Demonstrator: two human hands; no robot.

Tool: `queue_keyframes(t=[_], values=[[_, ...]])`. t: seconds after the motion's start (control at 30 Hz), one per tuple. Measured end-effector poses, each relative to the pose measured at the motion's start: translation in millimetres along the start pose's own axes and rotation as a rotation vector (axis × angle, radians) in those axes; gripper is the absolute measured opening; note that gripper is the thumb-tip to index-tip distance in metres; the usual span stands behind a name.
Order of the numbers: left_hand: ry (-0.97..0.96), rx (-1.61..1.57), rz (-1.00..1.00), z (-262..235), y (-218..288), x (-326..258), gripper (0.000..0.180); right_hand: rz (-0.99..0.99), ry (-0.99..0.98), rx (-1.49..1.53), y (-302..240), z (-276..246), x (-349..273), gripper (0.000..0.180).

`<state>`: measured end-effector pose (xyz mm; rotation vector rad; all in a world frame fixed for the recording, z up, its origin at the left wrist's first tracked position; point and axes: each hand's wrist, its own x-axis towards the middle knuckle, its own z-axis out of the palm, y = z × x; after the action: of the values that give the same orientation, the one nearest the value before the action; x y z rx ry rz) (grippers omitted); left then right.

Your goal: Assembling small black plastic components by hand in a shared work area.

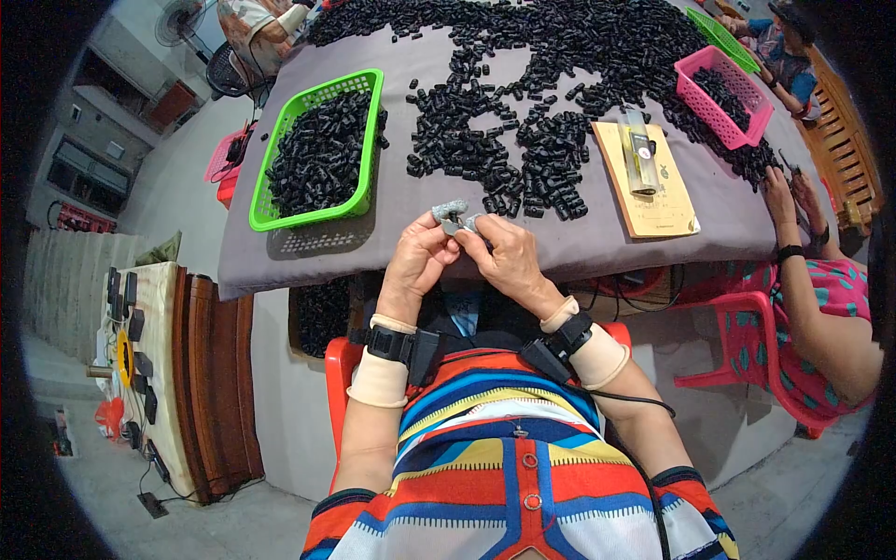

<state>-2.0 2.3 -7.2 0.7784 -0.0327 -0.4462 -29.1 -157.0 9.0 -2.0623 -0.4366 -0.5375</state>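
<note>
At the table's near edge, a left hand (417, 261) and right hand (504, 259) pinch a small grey part (452, 216) together; a slackened grip could drop it into the lap.

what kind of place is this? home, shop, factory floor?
Probably a small informal workshop for hand sorting or assembly. A cloth-covered table is heaped with small black parts, with a green basket and a pink basket holding more, and other people sit working at it on plastic chairs.
</note>
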Motion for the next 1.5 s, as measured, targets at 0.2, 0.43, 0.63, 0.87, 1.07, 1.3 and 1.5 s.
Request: queue_keyframes(t=[0.2,0.43,0.63,0.87,1.07,1.3,1.5], values=[[-0.017,-0.009,-0.007,-1,-1,1,0.025,0.011,0.004,-0.011,1,1,0,0.021],[-0.006,0.005,-0.012,1,0,0,0.023,0.012,-0.007,-0.021,2,3,0,0.021],[-0.008,0.047,-0.033,3,-1,-3,0.021,0.020,0.051,0.032,0,5,2,0.023],[-0.022,-0.022,-0.016,-1,-2,1,0.021,0.001,-0.019,0.021,1,-1,1,0.023],[0.010,-0.007,-0.020,-4,-2,2,0.022,0.000,-0.017,0.017,3,0,2,0.023],[-0.011,0.052,-0.033,-1,-1,0,0.021,0.027,0.011,0.010,2,3,1,0.024],[0.062,0.072,-0.050,9,4,-4,0.022,0.188,0.030,0.189,4,-3,6,0.028]])
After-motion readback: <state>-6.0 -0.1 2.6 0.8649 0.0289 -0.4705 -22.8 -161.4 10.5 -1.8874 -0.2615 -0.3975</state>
